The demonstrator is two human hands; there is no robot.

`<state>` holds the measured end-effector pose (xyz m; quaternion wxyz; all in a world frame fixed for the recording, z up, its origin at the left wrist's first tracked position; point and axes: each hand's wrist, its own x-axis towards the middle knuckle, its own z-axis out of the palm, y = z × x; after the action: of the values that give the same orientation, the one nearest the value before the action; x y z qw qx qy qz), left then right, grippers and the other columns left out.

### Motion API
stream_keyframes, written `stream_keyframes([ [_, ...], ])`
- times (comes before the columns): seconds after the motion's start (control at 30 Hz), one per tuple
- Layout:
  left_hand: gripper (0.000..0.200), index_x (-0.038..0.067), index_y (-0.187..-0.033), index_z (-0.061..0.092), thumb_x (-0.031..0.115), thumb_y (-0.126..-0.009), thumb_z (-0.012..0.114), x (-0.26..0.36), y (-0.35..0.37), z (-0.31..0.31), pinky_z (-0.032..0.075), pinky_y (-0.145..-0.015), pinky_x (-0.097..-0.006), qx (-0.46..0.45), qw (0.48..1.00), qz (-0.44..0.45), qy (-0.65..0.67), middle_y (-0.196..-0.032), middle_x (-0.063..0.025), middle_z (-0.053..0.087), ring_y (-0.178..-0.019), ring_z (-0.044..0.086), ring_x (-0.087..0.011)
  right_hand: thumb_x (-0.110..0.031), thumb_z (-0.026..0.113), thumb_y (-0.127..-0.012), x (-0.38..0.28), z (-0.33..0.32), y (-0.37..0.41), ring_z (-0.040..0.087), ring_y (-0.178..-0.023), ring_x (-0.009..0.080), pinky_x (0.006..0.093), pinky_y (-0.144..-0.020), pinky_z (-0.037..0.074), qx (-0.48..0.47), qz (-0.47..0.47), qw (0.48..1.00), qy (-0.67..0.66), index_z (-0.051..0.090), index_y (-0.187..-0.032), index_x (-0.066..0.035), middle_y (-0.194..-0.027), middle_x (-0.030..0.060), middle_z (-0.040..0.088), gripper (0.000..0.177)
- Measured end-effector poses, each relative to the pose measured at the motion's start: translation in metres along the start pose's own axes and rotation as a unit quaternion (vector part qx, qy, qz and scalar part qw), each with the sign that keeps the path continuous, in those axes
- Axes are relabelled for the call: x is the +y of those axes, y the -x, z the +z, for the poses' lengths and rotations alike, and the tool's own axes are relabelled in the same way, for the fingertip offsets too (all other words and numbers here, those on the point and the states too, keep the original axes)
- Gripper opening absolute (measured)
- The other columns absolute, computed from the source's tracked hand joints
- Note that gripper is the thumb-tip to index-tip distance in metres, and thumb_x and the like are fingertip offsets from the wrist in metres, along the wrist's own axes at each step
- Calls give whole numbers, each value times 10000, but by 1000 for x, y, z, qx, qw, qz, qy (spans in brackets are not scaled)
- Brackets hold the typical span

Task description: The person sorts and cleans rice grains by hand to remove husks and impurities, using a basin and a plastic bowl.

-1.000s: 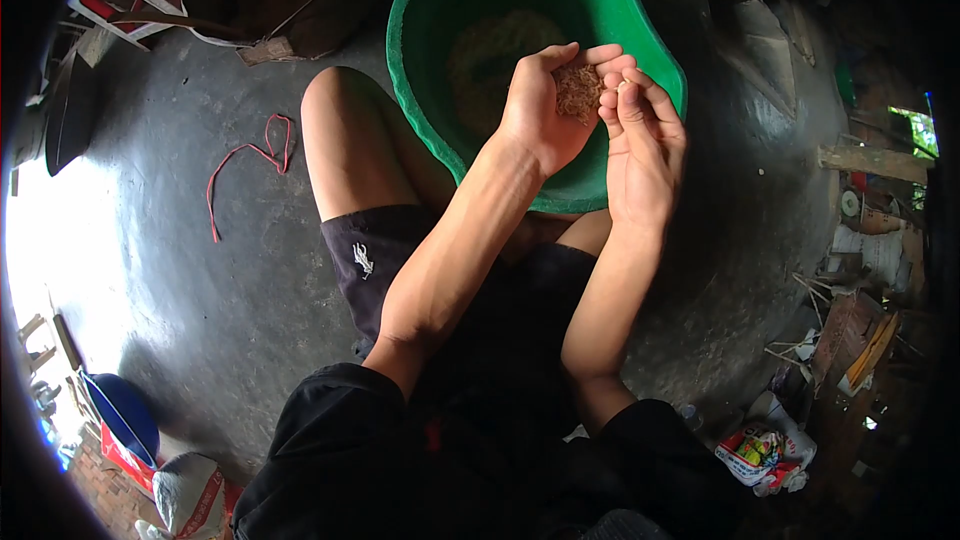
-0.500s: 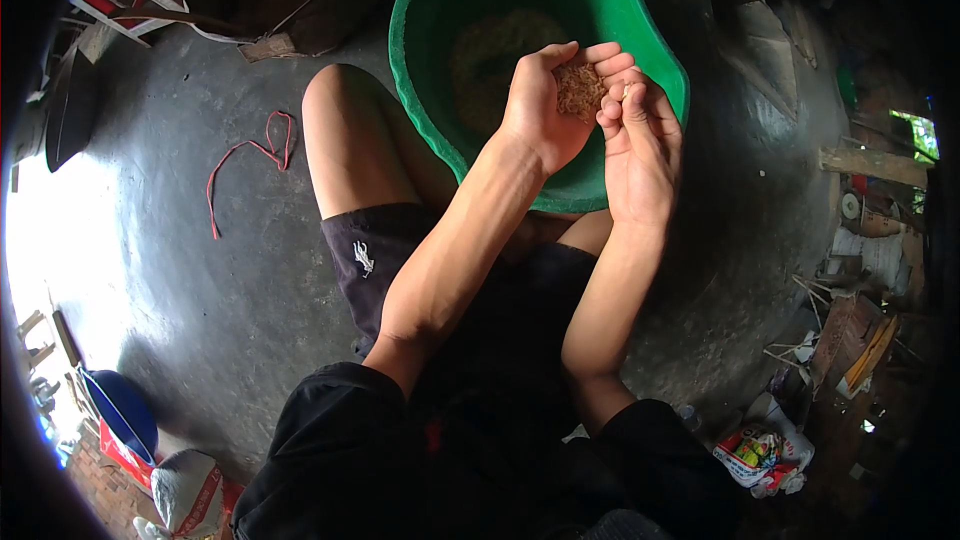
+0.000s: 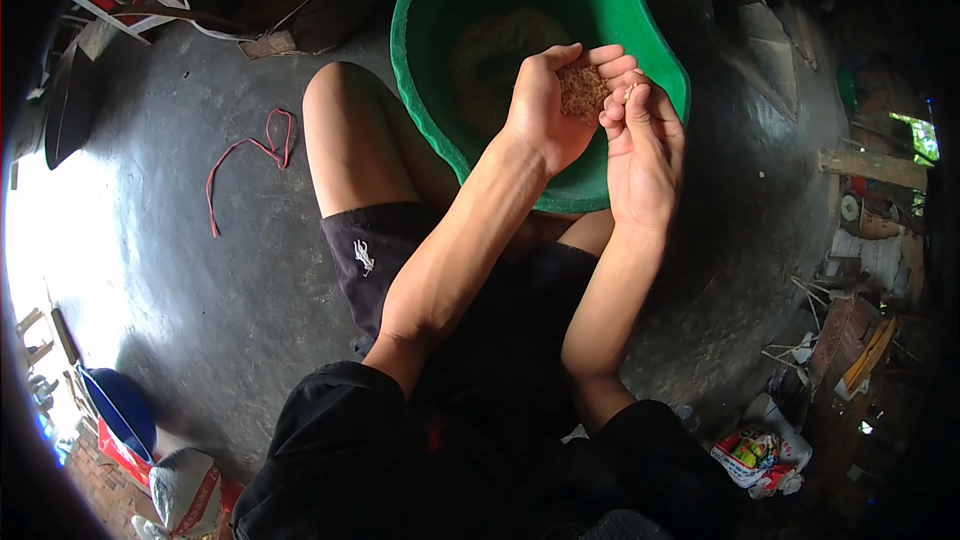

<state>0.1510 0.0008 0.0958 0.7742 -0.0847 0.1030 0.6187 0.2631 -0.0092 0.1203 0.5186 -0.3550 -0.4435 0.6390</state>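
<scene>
Left hand (image 3: 543, 118) palm up, grip cupped but unclenched, heap of reddish-brown grains (image 3: 582, 92) in the palm, over the near right part of the green basin (image 3: 635, 15). Right hand (image 3: 642, 168) just beside it, by the basin's right rim, grip pinched at the fingertips on a small pale bit (image 3: 630, 92), too small to identify. Pale material (image 3: 510, 32) in the basin's bottom, partly hidden by the left hand; basin near the bent knees, red cord (image 3: 240, 146) loose on the dark floor (image 3: 250, 290) left of them.
</scene>
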Motion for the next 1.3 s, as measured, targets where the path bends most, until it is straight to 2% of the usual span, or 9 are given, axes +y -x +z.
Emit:
stream_keyframes([
  [0.1,418,-63,-1156,556,225,-1001,297,0,0,-1,507,-772,-322,15,1000,1,-6,-1062,-186,667,-940,645,-268,-173,628,-960,-3,1,1,553,-753,79,235,-747,486,-2,7,1000,27,679,-1086,-12,-913,37,649,211],
  [0.17,407,-45,-1159,543,233,-1005,288,1,-2,-5,509,-677,-320,0,1000,-9,-8,-1066,-172,663,-971,648,-266,-160,619,-964,-9,6,5,560,-718,81,228,-702,484,31,25,980,193,674,-1079,11,-854,33,641,213],
  [0.3,398,-32,-1161,535,234,-1006,282,0,-1,-3,501,-610,-319,18,1000,-9,-8,-1064,-159,658,-983,649,-268,-150,614,-967,-15,10,7,568,-694,81,227,-664,481,20,13,967,255,671,-1072,31,-816,29,635,218],
  [0.4,399,-43,-1162,533,231,-1005,289,0,-3,-4,524,-677,-343,20,1000,-13,5,-1053,-169,652,-978,645,-280,-143,616,-963,-12,3,5,554,-707,88,227,-671,467,-1,42,989,140,660,-1082,35,-836,31,626,219],
  [0.47,396,-56,-1166,526,224,-1003,297,0,-4,-4,538,-764,-376,16,1000,-6,19,-1054,-182,645,-979,637,-299,-130,614,-961,-8,-5,2,535,-722,99,225,-681,451,-51,69,996,-34,652,-1098,20,-857,32,611,206],
  [0.63,403,-81,-1182,518,212,-1002,308,7,-7,-10,521,-890,-403,-2,1000,15,15,-1126,-212,611,-1023,617,-331,-121,615,-959,-3,-16,-4,532,-745,105,222,-693,445,-49,98,985,-134,654,-1093,-1,-885,33,612,184],
  [0.73,406,-111,-1222,498,185,-996,336,15,-6,-10,466,-1011,-446,23,998,55,25,-1174,-228,595,-1114,586,-357,-119,622,-955,10,-24,-11,575,-776,96,217,-723,491,-11,95,992,-82,655,-1095,13,-932,44,642,195],
  [0.83,400,-110,-1215,514,170,-996,331,31,-8,-21,488,-992,-441,17,997,70,39,-1183,-232,603,-1112,597,-360,-125,630,-953,36,-33,-23,603,-800,102,223,-739,520,90,89,992,20,650,-1108,21,-947,52,649,214],
  [1.3,410,-121,-1231,503,153,-1000,306,55,-9,-37,511,-971,-457,8,992,106,66,-1177,-239,604,-1114,598,-366,-88,614,-954,67,-63,-51,633,-825,87,211,-685,503,160,40,926,340,705,-1079,-31,-999,35,697,165],
])
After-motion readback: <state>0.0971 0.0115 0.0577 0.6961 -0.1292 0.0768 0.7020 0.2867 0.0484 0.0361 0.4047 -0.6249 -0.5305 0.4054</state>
